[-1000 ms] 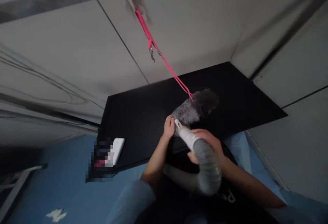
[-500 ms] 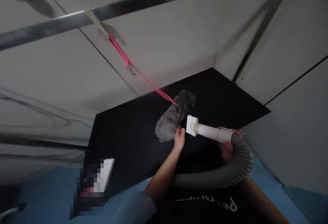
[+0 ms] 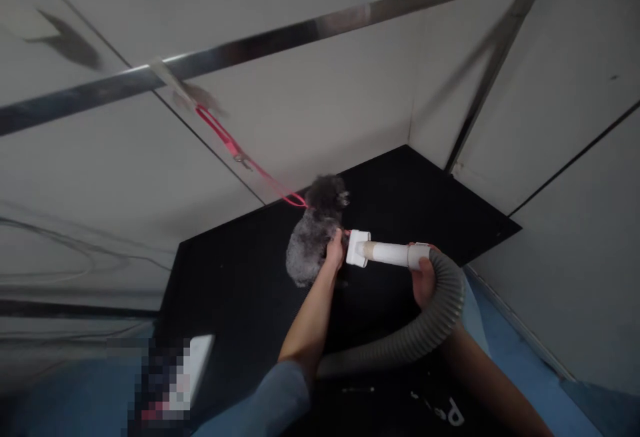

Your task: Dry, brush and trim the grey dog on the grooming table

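A small grey curly-coated dog (image 3: pixel 306 247) is on the black grooming table (image 3: pixel 395 190), with a pink leash (image 3: pixel 270 183) around its neck. My left hand (image 3: pixel 335 250) is against the dog's front side, thumb up; its fingers curl around the body or a foreleg and are partly hidden. My right hand (image 3: pixel 424 280) is wrapped around the white dryer nozzle (image 3: pixel 393 254) where it joins the grey ribbed hose (image 3: pixel 405 343). The wide flat tip of the nozzle points left, close beside my left hand and the dog's chest.
A metal bar (image 3: pixel 280 47) crosses above the table, and a pale strap (image 3: pixel 173 83) on it holds the leash. At lower left lies a white-edged flat object (image 3: pixel 201 363), partly blurred out. Light wall panels (image 3: pixel 320 110) stand behind. The hose crosses my black apron (image 3: pixel 390 410).
My left hand has come onto the dog's front and closed there. The dog sits more upright with its head turned. The nozzle stays close to my left hand; the whole view has shifted slightly.
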`<action>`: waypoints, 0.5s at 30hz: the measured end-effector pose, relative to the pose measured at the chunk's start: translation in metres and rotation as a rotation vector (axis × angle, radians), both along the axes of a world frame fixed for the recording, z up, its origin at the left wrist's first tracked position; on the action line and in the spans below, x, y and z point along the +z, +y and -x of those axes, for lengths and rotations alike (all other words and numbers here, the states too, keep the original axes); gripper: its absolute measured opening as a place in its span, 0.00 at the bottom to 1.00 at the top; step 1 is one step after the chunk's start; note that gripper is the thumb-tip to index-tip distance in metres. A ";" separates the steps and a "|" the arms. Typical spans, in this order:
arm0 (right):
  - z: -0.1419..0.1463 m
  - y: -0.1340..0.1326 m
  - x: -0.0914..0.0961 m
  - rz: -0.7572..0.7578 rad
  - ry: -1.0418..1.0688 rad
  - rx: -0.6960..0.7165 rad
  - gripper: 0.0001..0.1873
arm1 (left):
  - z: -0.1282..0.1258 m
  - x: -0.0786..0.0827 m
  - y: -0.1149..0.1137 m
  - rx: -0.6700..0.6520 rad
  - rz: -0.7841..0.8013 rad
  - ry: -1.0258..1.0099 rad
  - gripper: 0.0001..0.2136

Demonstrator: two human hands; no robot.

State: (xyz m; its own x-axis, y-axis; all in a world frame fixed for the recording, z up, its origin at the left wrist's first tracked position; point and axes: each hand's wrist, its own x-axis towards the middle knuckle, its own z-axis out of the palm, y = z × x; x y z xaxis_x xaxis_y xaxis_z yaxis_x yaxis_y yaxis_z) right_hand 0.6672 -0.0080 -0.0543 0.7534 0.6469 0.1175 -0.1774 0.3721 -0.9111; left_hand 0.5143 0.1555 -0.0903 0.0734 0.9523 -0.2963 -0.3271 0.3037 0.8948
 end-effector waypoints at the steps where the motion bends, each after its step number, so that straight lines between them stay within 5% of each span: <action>1: -0.001 0.001 -0.002 0.005 0.108 0.010 0.15 | 0.002 0.000 -0.004 0.021 -0.008 0.007 0.19; 6: -0.007 -0.004 -0.010 0.042 0.232 0.032 0.12 | 0.015 -0.002 -0.024 0.120 -0.035 -0.013 0.20; 15: 0.005 -0.019 -0.005 0.029 -0.004 0.140 0.12 | 0.034 -0.031 -0.077 0.264 0.143 -0.132 0.18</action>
State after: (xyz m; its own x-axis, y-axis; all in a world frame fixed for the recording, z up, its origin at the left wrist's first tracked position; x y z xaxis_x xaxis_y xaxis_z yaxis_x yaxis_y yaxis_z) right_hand 0.6625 -0.0269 -0.0592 0.6549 0.7491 0.1000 -0.2218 0.3171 -0.9221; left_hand 0.4803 0.0783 -0.1211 -0.1237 0.8931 -0.4325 -0.5219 0.3122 0.7939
